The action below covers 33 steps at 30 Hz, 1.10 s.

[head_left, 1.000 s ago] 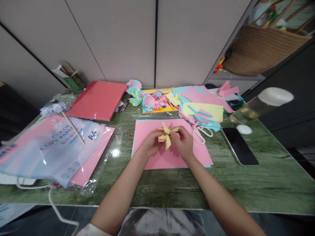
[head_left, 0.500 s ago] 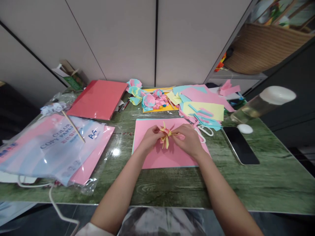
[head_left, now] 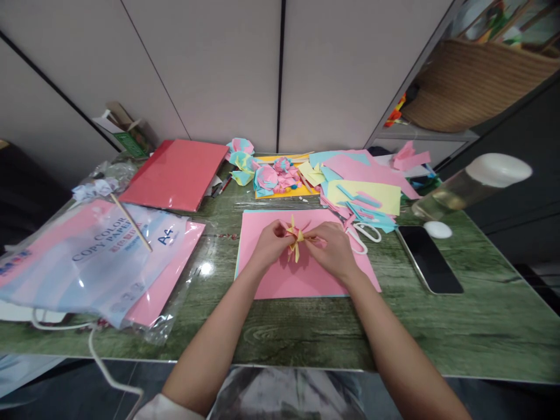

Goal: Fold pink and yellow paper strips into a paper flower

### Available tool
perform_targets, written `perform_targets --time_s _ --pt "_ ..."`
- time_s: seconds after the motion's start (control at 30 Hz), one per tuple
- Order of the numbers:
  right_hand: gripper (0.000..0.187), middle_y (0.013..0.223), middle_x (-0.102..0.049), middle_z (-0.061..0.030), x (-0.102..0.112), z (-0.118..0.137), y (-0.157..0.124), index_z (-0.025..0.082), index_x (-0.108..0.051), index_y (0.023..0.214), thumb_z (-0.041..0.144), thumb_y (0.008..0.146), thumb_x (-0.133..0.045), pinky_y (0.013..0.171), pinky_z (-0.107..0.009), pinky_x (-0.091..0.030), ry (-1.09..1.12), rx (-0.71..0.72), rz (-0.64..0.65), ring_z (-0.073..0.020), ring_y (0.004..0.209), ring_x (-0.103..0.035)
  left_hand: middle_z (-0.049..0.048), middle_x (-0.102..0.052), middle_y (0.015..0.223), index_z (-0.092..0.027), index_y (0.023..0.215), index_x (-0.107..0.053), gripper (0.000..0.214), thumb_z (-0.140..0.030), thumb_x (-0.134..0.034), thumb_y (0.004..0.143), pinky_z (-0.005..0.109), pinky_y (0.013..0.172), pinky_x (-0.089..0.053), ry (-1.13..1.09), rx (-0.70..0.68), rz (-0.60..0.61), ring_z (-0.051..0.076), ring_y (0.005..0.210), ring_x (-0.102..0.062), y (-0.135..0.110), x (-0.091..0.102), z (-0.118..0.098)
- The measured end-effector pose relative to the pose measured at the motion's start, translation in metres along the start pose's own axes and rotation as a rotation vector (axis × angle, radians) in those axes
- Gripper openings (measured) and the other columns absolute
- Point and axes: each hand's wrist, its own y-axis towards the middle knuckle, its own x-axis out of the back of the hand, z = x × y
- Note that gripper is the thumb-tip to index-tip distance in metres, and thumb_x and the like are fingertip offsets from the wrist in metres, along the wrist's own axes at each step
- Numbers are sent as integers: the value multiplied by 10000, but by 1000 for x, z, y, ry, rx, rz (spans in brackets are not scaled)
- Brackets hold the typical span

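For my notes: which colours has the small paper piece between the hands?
Yellow and pink strips, seen in the head view, held by both hands.

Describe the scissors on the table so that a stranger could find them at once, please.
On the green table, find the pink sheet under the hands. Just off its far right corner, beside the right hand, lie the scissors. Their white loop handles set them apart from the blue and pink paper scraps behind them.
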Motion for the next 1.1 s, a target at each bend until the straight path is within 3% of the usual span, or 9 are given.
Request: perform_targets --time_s 0.37,0.57,1.1 --pt "90 732 -676 -3 -9 -6 -4 220 -638 752 225 779 -553 828 -381 -302 -62 47 42 -168 744 -553 -26 -557 687 -175 657 -492 141 -136 -598 574 208 591 -366 99 -37 -95 104 627 -498 -3 -2 3" --pt "99 825 -678 -9 -7 -5 -3 230 -636 843 241 782 -558 800 -363 -300 -93 46 36 -181 823 -524 -26 -518 617 -165 665 -476 96 -160 -555 610 216 552 -381 32 0 -48 98 550 -485 1 0 0" --pt "137 675 -635 -8 -13 1 -6 202 -585 610 122 710 -535 795 -394 -260 -155 3 -5 -189 787 -472 -30 -530 653 -168 632 -481 148 -102 -579 542 209 572 -380 182 -26 -48 99 589 -491 -1 -3 3"
